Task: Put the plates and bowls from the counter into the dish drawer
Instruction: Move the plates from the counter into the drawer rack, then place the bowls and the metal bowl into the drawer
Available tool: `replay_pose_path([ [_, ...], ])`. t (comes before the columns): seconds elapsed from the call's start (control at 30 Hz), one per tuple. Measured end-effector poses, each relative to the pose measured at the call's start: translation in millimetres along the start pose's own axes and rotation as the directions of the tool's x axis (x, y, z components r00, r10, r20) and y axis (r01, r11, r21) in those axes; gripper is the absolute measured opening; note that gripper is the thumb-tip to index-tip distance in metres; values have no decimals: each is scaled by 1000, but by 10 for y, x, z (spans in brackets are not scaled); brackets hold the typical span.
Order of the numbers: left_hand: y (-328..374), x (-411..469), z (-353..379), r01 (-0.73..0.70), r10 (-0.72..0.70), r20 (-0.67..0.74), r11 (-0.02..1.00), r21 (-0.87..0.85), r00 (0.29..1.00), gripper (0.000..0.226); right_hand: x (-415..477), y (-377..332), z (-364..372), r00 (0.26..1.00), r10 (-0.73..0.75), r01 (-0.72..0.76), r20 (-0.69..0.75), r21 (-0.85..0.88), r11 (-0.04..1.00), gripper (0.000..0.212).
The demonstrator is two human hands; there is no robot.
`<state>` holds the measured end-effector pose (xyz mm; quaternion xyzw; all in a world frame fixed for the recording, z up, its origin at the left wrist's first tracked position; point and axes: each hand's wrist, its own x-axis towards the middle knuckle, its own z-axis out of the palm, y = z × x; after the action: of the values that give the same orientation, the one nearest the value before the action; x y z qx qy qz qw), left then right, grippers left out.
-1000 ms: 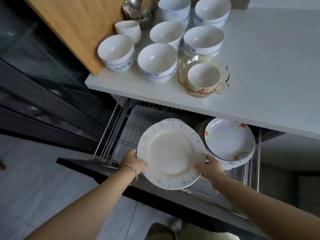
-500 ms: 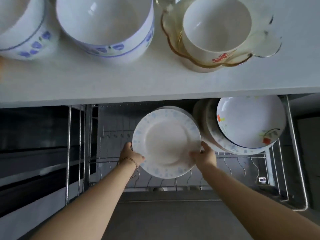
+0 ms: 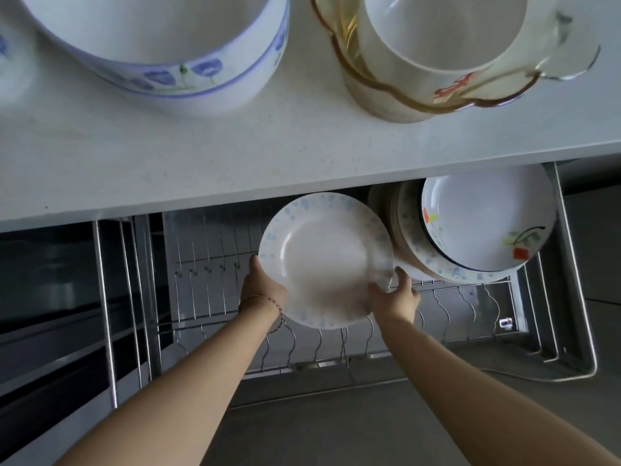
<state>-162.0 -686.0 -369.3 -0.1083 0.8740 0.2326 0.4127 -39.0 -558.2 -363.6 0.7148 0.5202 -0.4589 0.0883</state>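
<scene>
A white plate with pale blue speckles on its rim (image 3: 324, 257) hangs tilted over the wire rack of the open dish drawer (image 3: 571, 297). My left hand (image 3: 262, 285) grips its left edge and my right hand (image 3: 395, 295) grips its lower right edge. To its right, several plates stand leaning in the rack, the front one a white plate with a flower print (image 3: 484, 220). On the white counter (image 3: 235, 153) above stand a bowl with blue flowers (image 3: 188, 65) and a white bowl (image 3: 443, 31) nested in an amber glass dish (image 3: 386, 92).
The counter edge overhangs the back of the drawer. Bare wire slots (image 3: 208, 264) lie to the left of the held plate, and more run along the front rail (image 3: 319, 344). Dark cabinet fronts (image 3: 50, 297) are at the left. Grey floor lies below.
The view has dropped closer to the drawer. The plate in both hands has moved further in and to the right, toward the leaning plates, and now sits lower over the rack.
</scene>
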Motion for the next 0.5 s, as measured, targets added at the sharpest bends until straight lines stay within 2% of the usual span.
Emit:
replay_pose_path([
  [0.07, 2, 10, 6, 63, -46, 63, 952, -300, 997, 55, 7, 42, 51, 993, 92, -99, 78, 94, 991, 54],
  [0.13, 15, 11, 13, 183, -117, 155, 820, -542, 981, 50, 21, 72, 102, 985, 118, -138, 123, 164, 977, 34],
  [0.17, 15, 16, 22, 217, -129, 188, 771, -599, 974, 50, 32, 87, 113, 987, 106, -126, 123, 171, 977, 24],
  [0.27, 4, 62, 78, 208, -114, 181, 714, -669, 977, 58, 88, 136, 128, 993, 56, -77, 105, 204, 976, 8],
  [0.43, -7, 72, 87, 203, -95, 198, 735, -647, 976, 56, 141, 196, 134, 994, 41, -66, 103, 252, 965, 22],
  [0.5, -16, 55, 72, 207, -96, 208, 752, -625, 973, 54, 155, 199, 137, 995, 28, -50, 98, 230, 972, 14],
])
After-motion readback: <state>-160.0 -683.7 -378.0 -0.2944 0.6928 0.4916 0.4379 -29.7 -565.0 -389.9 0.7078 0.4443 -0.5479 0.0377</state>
